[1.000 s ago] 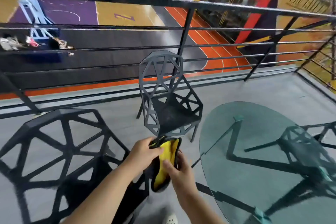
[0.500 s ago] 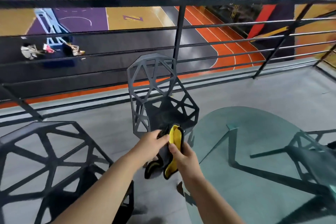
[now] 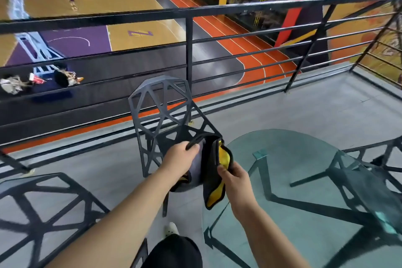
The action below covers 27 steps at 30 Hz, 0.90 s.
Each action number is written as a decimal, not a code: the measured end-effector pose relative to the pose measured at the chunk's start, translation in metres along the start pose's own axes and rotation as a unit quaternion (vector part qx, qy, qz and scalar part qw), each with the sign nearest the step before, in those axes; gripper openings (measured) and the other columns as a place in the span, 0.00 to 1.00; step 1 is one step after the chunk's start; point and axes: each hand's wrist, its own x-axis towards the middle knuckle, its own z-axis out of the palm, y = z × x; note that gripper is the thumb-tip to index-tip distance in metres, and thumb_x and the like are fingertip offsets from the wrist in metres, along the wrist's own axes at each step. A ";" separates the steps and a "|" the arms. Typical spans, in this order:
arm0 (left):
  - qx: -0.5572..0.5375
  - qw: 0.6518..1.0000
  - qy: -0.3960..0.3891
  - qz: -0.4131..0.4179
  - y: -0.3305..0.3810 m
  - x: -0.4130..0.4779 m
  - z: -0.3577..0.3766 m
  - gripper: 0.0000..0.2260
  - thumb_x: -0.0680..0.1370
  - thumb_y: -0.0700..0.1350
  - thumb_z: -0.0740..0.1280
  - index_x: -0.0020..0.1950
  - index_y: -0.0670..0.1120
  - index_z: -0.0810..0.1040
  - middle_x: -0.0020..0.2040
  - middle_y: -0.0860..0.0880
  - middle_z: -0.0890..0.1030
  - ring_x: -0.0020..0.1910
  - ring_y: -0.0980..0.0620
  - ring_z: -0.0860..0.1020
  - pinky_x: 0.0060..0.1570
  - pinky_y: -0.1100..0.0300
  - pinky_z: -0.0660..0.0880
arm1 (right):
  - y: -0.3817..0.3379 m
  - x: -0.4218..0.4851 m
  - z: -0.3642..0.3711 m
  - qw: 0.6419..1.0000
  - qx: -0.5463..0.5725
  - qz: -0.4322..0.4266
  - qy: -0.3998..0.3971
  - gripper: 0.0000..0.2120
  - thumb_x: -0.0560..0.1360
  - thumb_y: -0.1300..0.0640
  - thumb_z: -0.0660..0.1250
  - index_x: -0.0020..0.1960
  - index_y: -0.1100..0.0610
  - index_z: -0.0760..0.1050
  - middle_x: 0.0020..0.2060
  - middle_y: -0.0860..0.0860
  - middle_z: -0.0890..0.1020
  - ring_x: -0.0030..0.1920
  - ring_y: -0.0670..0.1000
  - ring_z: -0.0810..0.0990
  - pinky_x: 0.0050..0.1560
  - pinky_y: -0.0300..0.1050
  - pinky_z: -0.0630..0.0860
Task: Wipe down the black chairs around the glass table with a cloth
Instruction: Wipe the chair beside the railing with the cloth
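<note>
A grey and yellow cloth (image 3: 210, 165) hangs between both hands, in front of a black lattice chair (image 3: 162, 113) that stands by the railing. My left hand (image 3: 179, 159) pinches the cloth's upper left edge. My right hand (image 3: 233, 178) grips its right side, where the yellow face shows. The cloth is spread partly open and covers much of the chair's seat from view. A second black lattice chair (image 3: 41, 209) stands at the lower left. A third chair (image 3: 367, 172) shows through the round glass table (image 3: 304, 152) at the right.
A black metal railing (image 3: 189, 35) runs behind the chairs, with a basketball court far below. Grey floor (image 3: 97, 159) lies between the two left chairs. My shoe (image 3: 170, 229) and dark shorts show at the bottom, close to the table's edge.
I have stepped closer to the middle chair. My hands have pulled apart, unfolding the bunched cloth so that it hangs wider, with the left hand now on its upper edge.
</note>
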 end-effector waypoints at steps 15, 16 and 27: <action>-0.081 0.970 -0.229 -0.028 0.026 0.168 0.043 0.09 0.79 0.45 0.61 0.54 0.45 0.78 0.49 0.45 0.80 0.48 0.48 0.79 0.49 0.56 0.77 | -0.016 0.126 0.016 0.988 -0.070 0.013 0.137 0.17 0.73 0.72 0.62 0.51 0.52 0.77 0.42 0.51 0.82 0.44 0.52 0.80 0.45 0.45 0.77; -0.054 0.973 -0.224 -0.025 0.018 0.188 0.037 0.09 0.78 0.44 0.62 0.57 0.46 0.77 0.51 0.47 0.80 0.51 0.48 0.78 0.52 0.56 0.76 | -0.018 0.140 0.026 0.988 -0.059 0.022 0.140 0.17 0.72 0.72 0.61 0.49 0.52 0.78 0.40 0.51 0.82 0.41 0.51 0.80 0.42 0.43 0.76; -0.188 0.917 -0.350 -0.043 -0.018 0.364 -0.075 0.10 0.72 0.34 0.69 0.51 0.46 0.80 0.48 0.46 0.84 0.49 0.47 0.81 0.51 0.57 0.75 | -0.056 0.276 0.154 0.970 0.132 0.095 0.180 0.20 0.71 0.75 0.56 0.45 0.57 0.82 0.37 0.55 0.82 0.39 0.54 0.77 0.43 0.48 0.73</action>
